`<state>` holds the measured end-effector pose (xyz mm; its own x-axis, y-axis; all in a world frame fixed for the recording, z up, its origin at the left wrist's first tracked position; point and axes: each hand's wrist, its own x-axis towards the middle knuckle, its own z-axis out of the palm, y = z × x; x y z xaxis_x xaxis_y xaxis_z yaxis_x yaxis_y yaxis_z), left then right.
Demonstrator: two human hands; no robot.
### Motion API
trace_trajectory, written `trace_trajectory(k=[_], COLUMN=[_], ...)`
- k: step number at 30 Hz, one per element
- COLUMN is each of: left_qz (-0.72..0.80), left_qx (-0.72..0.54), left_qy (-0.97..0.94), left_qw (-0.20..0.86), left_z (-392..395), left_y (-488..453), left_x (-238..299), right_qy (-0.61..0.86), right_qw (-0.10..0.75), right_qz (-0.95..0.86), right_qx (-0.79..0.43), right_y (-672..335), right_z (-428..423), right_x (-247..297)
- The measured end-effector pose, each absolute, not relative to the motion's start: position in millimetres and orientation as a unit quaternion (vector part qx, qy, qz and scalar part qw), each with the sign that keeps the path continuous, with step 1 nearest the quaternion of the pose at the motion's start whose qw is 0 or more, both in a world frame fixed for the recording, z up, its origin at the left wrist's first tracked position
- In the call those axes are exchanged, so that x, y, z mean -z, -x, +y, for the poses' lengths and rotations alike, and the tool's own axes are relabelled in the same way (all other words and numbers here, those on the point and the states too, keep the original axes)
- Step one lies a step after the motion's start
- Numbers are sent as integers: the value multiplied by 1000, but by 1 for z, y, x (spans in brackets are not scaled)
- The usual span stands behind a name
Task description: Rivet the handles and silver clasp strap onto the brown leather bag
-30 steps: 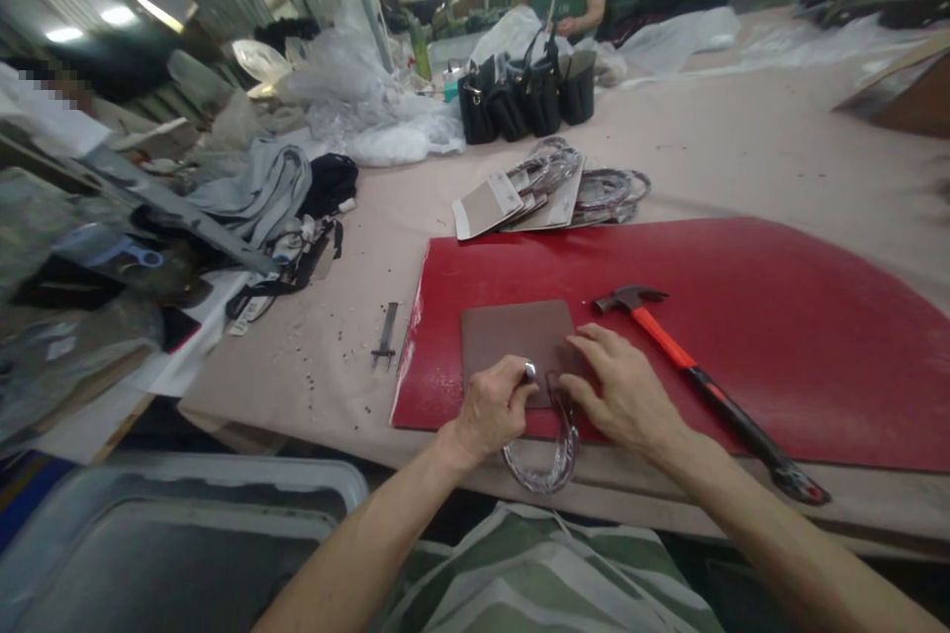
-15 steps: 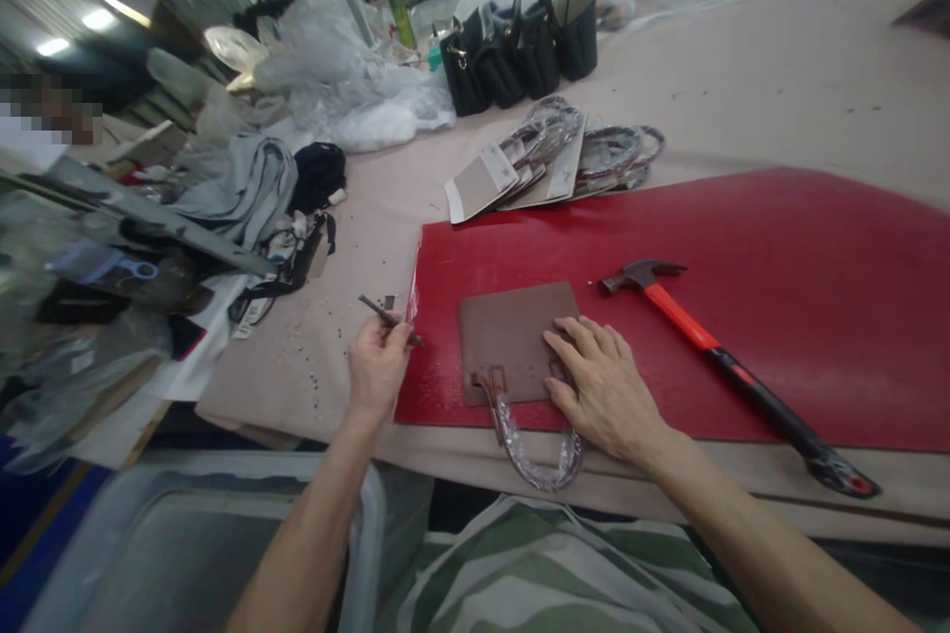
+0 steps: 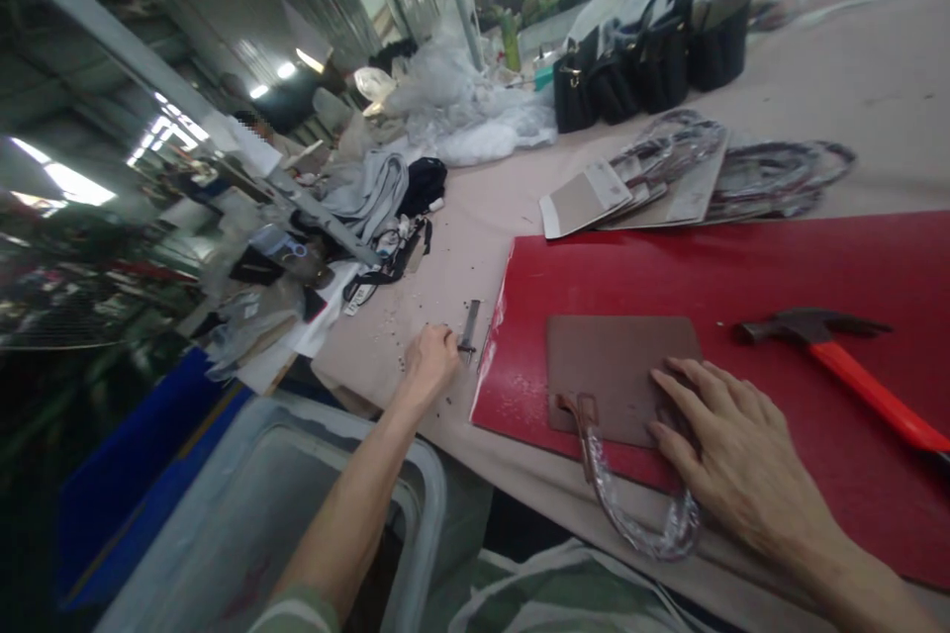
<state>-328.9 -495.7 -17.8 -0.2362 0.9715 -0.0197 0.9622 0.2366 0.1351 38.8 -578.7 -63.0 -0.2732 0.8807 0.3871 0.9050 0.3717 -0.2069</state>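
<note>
Below the near edge of the table (image 3: 831,79), a grey bin (image 3: 432,514) is too dim inside to read; black bags (image 3: 660,69) line up farther back. The brown panel (image 3: 609,356) lies near the left edge of the red mat (image 3: 609,272), the right hand (image 3: 742,455) over its near right corner with fingers spread, its wrapped handle (image 3: 649,544) looping past the mat's near edge, a hammer (image 3: 853,378) to the right. Left of the mat, the left hand (image 3: 432,361) curls at a metal tool (image 3: 471,321); whether it grips, I cannot tell.

the panel (image 3: 616,371) is brown, the mat (image 3: 609,277) red (the hammer's shaft (image 3: 872,391) orange-red).
</note>
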Motion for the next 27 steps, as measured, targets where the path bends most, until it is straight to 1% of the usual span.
trace_trajectory(k=[3, 10, 15, 17, 20, 27], left_qz=[781, 779, 751, 744, 757, 799], left_qx=[-58, -59, -160, -202, -234, -219], left_qy=[-614, -576, -552, -547, -536, -525], left_qw=[95, 241, 325, 328, 292, 195], left_z=[-473, -429, -450, -463, -476, -469], left_y=[320, 324, 343, 351, 359, 357], left_x=[18, 23, 18, 19, 26, 35], right_qy=[564, 584, 590, 585, 573, 556], right_qw=[214, 189, 190, 200, 221, 239], right_qz=[-797, -789, -784, -785, -789, -796], right_qx=[24, -18, -31, -26, -10, 2], right_y=[-38, -33, -32, -33, -37, -41], right_z=[-579, -586, -587, -587, -584, -574], right_x=[59, 46, 44, 47, 55, 64])
